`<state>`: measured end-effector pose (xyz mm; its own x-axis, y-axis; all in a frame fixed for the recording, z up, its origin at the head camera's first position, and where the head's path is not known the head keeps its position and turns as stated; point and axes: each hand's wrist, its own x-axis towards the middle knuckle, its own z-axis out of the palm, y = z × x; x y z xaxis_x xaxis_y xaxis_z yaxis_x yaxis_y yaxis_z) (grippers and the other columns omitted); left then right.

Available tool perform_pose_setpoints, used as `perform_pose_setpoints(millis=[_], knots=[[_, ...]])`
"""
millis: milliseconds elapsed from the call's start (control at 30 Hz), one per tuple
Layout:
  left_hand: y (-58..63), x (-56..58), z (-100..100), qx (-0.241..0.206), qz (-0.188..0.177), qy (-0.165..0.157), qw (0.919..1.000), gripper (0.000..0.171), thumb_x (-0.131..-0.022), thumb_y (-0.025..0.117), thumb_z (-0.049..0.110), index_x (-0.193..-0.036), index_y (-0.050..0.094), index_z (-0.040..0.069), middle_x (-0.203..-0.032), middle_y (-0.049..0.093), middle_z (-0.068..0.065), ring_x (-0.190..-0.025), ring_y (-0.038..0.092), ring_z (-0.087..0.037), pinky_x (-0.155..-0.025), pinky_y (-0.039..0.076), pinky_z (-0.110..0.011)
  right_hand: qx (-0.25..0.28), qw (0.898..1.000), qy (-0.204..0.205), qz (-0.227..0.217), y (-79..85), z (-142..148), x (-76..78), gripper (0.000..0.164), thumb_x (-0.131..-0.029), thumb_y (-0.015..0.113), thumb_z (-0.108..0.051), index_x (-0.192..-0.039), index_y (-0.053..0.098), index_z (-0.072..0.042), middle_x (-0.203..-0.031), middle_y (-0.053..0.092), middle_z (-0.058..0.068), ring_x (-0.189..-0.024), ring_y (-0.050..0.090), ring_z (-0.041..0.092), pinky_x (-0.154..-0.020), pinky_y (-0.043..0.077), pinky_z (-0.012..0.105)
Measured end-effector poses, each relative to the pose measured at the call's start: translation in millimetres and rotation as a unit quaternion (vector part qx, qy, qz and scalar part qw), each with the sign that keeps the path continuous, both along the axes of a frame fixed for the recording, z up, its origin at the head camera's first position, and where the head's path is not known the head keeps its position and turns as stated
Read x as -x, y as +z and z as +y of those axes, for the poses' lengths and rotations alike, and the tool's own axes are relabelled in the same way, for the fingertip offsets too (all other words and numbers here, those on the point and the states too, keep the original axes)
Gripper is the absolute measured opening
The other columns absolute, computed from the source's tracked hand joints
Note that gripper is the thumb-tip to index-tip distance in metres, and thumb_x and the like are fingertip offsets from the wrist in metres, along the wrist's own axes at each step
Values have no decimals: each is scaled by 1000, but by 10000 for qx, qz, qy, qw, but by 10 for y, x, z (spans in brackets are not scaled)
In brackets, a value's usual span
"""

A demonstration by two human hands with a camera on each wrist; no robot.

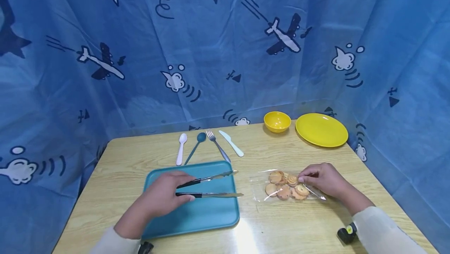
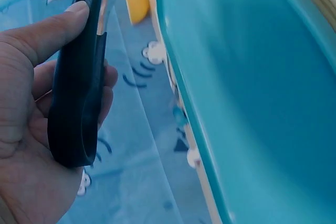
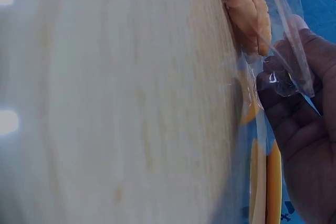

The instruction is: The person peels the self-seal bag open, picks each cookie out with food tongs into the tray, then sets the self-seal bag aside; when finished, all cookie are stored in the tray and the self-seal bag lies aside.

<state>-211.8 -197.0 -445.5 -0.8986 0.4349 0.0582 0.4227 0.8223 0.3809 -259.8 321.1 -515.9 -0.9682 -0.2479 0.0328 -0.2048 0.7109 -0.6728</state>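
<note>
Across the tray, on the left, the left hand grips a pair of tongs. In the left wrist view its thumb lies along one black arm, the fingers curl behind, and the joined end sits by the palm; held this way, the arms probably can be squeezed without shifting the grip. Their tips stand apart and point right, reaching about the tray's right rim, perhaps so that they face the bag.

Behind the tray lie a white spoon, a green spoon, a fork and a knife, side by side, seemingly set back to leave the front of the surface for work.

Right of the tray, apart from it, the clear bag lies flat on the surface with round cookies bunched inside. Beyond it, near the curtain, stands the yellow bowl.

At the bag's right end, the right hand pinches the film between thumb and fingers, likely to steady it or lift that edge; whether the bag is sealed I cannot tell. Farther back, rightmost, the yellow plate rests beside the bowl.
</note>
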Motion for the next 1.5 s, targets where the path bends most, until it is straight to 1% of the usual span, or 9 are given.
perform_pose_setpoints(millis=[133, 267, 400, 733, 933, 1067, 1200, 1300, 1500], knots=[[-10, 16, 161, 155, -18, -241, 9996, 47, -89, 79, 43, -131, 71, 23, -129, 68, 4, -118, 65, -18, -94, 56, -42, 63, 10000, -12, -9, 1, -7, -9, 8, -90, 78, -33, -92, 81, -26, -93, 77, -8, -87, 68, 6, -77, 55, 22], [-2, 38, 316, 245, -8, -563, 9981, 45, -91, 77, 43, -130, 72, 21, -125, 70, 4, -115, 65, -16, -93, 57, -41, 76, 9999, -20, -64, 2, -12, -11, 7, -91, 77, -32, -93, 81, -26, -94, 77, -9, -87, 68, 6, -78, 55, 22], [10, 61, 453, 338, 13, -723, 9968, 43, -92, 76, 42, -129, 72, 20, -124, 70, 4, -113, 66, -17, -93, 57, -41, 51, 10000, -1, -32, 10, -15, -12, 10, -91, 76, -34, -94, 81, -26, -95, 77, -8, -88, 67, 6, -78, 55, 22], [-38, 124, 644, 452, 27, -777, 9959, 43, -93, 75, 40, -130, 72, 19, -123, 71, 4, -111, 67, -16, -90, 58, -39, 94, 10000, -20, -12, 36, -21, -22, 10, -92, 76, -33, -94, 81, -25, -94, 77, -7, -87, 66, 7, -76, 54, 22], [-99, 161, 709, 426, 232, -764, 9959, 39, -93, 75, 38, -127, 74, 18, -116, 72, 5, -104, 68, -13, -86, 58, -37, 143, 9999, 24, 15, 29, -15, -17, 10, -92, 76, -33, -94, 81, -25, -94, 77, -8, -86, 66, 6, -76, 54, 22], [-126, 165, 754, 404, 283, -744, 9960, 37, -94, 74, 37, -126, 74, 18, -116, 73, 4, -104, 68, -13, -86, 58, -36, 152, 9999, 51, 6, 31, -12, -16, 10, -92, 76, -33, -94, 81, -25, -94, 77, -8, -85, 65, 6, -76, 54, 22], [-162, 176, 802, 375, 270, -846, 9953, 37, -95, 73, 37, -126, 74, 18, -117, 73, 3, -105, 68, -13, -87, 58, -37, 139, 9999, -6, -73, 26, -13, -16, 10, -92, 76, -33, -94, 82, -25, -93, 77, -8, -84, 65, 6, -75, 54, 22], [-201, 190, 842, 329, 269, -922, 9948, 34, -96, 72, 39, -125, 75, 21, -116, 74, 5, -106, 68, -13, -89, 57, -37, 139, 9999, -46, -89, 16, -13, -12, 9, -92, 76, -33, -94, 82, -26, -94, 77, -8, -85, 66, 6, -76, 54, 22], [-269, 199, 935, 121, 203, -947, 9952, 33, -96, 71, 39, -123, 75, 22, -118, 74, 6, -108, 68, -12, -90, 56, -34, 133, 9999, -10, -93, -5, -4, 2, 8, -92, 76, -33, -94, 81, -28, -95, 77, -9, -88, 67, 8, -78, 54, 22]])
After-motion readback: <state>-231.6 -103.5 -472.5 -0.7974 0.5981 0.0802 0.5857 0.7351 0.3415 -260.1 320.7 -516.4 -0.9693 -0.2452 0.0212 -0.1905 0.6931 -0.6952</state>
